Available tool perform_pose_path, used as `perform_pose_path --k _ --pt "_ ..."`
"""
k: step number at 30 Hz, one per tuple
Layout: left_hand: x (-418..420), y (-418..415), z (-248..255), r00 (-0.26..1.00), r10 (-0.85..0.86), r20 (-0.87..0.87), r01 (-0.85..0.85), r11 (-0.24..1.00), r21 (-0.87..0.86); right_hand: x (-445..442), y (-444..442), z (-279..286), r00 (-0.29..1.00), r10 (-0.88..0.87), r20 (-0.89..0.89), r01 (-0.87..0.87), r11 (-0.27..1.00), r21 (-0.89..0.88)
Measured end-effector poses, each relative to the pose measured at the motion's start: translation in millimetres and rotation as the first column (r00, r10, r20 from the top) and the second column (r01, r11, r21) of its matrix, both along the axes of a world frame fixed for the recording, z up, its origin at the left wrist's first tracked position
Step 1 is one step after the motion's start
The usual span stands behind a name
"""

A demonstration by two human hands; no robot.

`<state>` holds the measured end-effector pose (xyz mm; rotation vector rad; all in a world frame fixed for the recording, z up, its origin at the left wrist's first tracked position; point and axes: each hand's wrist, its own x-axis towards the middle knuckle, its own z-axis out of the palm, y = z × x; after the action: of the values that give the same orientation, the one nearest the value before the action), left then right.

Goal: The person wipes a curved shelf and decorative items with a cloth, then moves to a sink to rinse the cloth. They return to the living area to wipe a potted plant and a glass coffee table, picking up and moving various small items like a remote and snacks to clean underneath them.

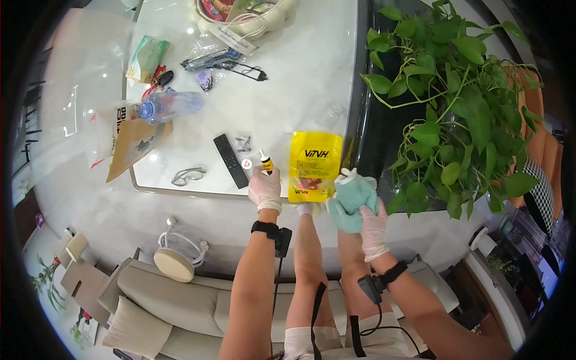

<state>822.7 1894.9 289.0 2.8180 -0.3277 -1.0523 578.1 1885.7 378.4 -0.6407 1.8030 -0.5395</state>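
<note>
My left hand, in a thin pale glove, grips a small bottle with a black-and-yellow label and a white nozzle pointing up and away. It is over the table's near edge. My right hand, gloved too, holds a bunched teal cloth with white edging just past the table's edge. Between the hands lies a yellow pouch bearing writing, with a clear lower window. Left of the bottle are a round white sticker or disc, a black remote control and a small crumpled clear wrapper.
Eyeglasses rest near the front edge. Farther left lie a blue-tinted plastic bottle, a brown paper envelope and a green-and-white packet. A rounded cream bowl stands at the back. Leafy vines overhang the right side.
</note>
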Motion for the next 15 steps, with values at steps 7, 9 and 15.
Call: perform_pose_path --k 7,9,15 --pt "41 -24 12 0.654 0.051 -0.755 -0.539 0.732 -0.417 -41 -11 -44 1.0 -0.021 -0.003 0.022 0.993 0.12" --pt "50 -28 32 0.271 -0.1 -0.957 -0.744 0.609 -0.275 -53 -8 -62 0.994 0.092 -0.05 -0.085 0.988 0.128" --pt "39 -28 76 0.063 -0.26 -0.964 -0.818 0.54 -0.199 -42 -40 -74 0.825 0.523 -0.214 -0.396 0.806 0.44"
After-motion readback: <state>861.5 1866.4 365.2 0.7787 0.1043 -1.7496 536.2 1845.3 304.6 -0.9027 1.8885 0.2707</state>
